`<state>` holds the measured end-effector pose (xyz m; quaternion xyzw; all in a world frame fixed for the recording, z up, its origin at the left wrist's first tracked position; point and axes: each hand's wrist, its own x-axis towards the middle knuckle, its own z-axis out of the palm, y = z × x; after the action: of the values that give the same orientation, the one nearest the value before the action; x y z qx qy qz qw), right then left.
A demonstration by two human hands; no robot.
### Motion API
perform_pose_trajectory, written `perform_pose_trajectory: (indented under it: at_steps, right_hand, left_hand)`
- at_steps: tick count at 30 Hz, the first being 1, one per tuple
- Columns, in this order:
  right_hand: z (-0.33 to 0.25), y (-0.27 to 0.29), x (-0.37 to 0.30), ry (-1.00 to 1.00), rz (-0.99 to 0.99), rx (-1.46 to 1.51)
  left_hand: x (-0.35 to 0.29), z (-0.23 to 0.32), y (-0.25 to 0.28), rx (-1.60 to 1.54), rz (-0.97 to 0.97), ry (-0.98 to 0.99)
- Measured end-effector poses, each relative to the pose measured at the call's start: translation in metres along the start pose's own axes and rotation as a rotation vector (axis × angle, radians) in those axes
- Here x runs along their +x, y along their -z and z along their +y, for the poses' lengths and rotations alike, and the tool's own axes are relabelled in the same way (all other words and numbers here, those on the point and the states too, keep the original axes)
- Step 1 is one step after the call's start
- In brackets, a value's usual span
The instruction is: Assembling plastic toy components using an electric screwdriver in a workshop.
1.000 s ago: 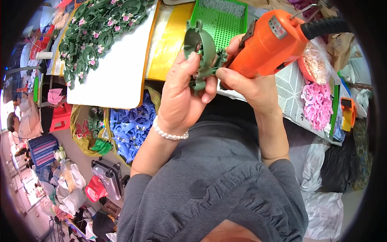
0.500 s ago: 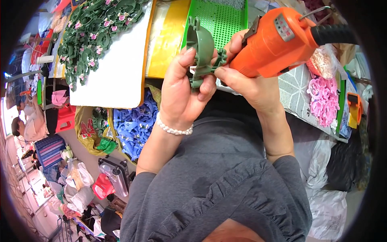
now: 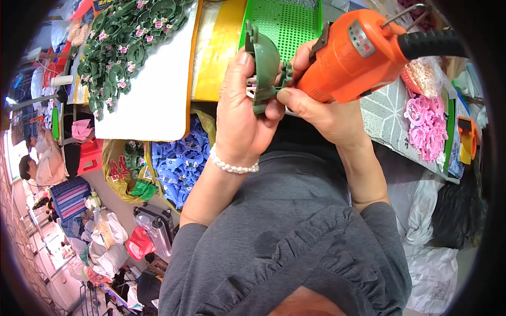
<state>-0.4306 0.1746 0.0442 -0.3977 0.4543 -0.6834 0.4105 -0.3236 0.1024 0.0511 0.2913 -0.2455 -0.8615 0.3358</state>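
My left hand [image 3: 240, 108] grips a dark green, half-round plastic part [image 3: 266, 63], thumb along its left edge and fingertips beneath. Closed around the front end of an orange electric screwdriver [image 3: 345, 58] is my right hand [image 3: 324, 113]. The tool's tip end points left at the green part, beside a small knobbed green piece [image 3: 285, 73]; the bit itself is mostly hidden by my fingers. A black ribbed cable sleeve runs from the tool's back end. A white-and-pink bit shows between my left thumb and the green part.
Many green parts with pink pieces [image 3: 118, 58] cover a white board [image 3: 153, 100] at left. A green perforated tray [image 3: 284, 31] stands behind my hands. Blue parts [image 3: 182, 163] fill a sack below; pink parts [image 3: 426, 126] lie at right. A person [image 3: 45, 158] sits far left.
The green part has turned a little, showing more of its rounded side to the right. My left thumb now lies straighter along its edge. The screwdriver has shifted slightly left.
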Motion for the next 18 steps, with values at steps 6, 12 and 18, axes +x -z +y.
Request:
perform_pose_trajectory:
  at_steps: [6, 12, 18]
  right_hand:
    - [0.009, 0.011, 0.001, 0.181, -0.001, -0.149]
    - [0.005, 0.003, 0.002, 0.017, 0.03, 0.002]
    - [0.008, 0.001, 0.006, 0.034, 0.022, -0.04]
  left_hand:
    - [0.003, 0.004, 0.012, 0.0, -0.137, 0.051]
    - [0.012, -0.004, 0.013, 0.081, -0.093, -0.078]
    - [0.011, 0.002, 0.012, 0.047, -0.086, -0.079]
